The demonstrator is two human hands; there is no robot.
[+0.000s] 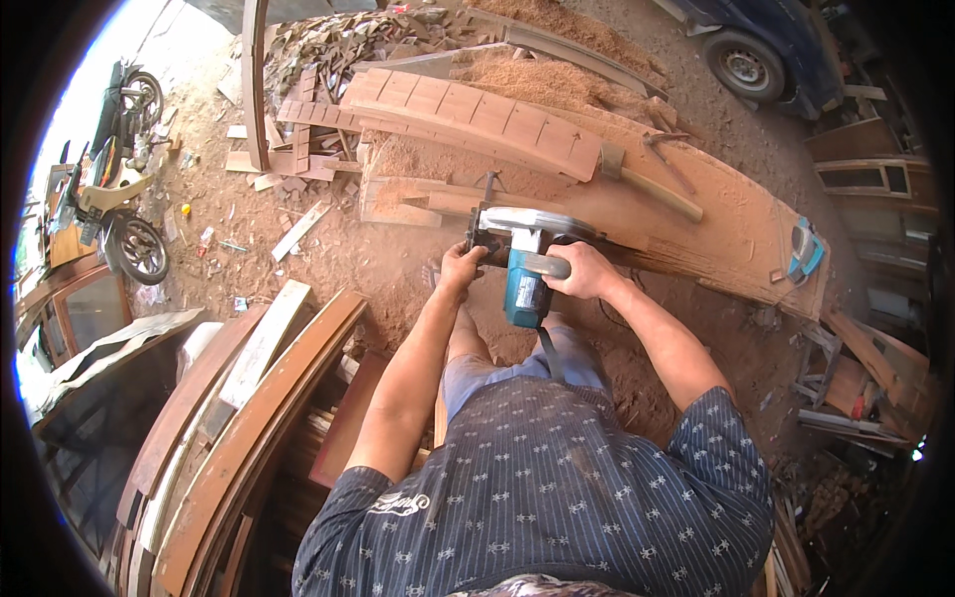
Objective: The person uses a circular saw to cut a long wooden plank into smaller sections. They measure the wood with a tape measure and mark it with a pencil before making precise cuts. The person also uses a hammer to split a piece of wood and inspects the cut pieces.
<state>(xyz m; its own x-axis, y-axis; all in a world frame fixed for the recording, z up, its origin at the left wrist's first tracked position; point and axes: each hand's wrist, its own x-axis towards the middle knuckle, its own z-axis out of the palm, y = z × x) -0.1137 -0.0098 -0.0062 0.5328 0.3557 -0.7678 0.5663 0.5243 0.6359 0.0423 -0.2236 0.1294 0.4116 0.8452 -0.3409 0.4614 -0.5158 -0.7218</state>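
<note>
A teal and silver circular saw (525, 289) is held in front of my body at the near edge of a sawdust-covered plank bench (736, 249). My right hand (582, 269) grips its grey handle. My left hand (463, 264) is closed on the dark front part of the saw; exactly which fitting it holds is hard to make out. A reddish board with evenly spaced cross cuts (468, 124) lies on the bench beyond the saw, beside a mallet-like wooden tool (652, 194). A smaller teal power tool (801, 254) sits at the bench's right end.
Stacked long boards (249, 418) stand at lower left, near framed glass panels (90, 308). A motorcycle (134, 239) is at far left. Scrap wood pieces (298, 80) cover ground behind the bench. A dark blue vehicle (786, 40) is at top right, above leaning wooden frames (865, 179).
</note>
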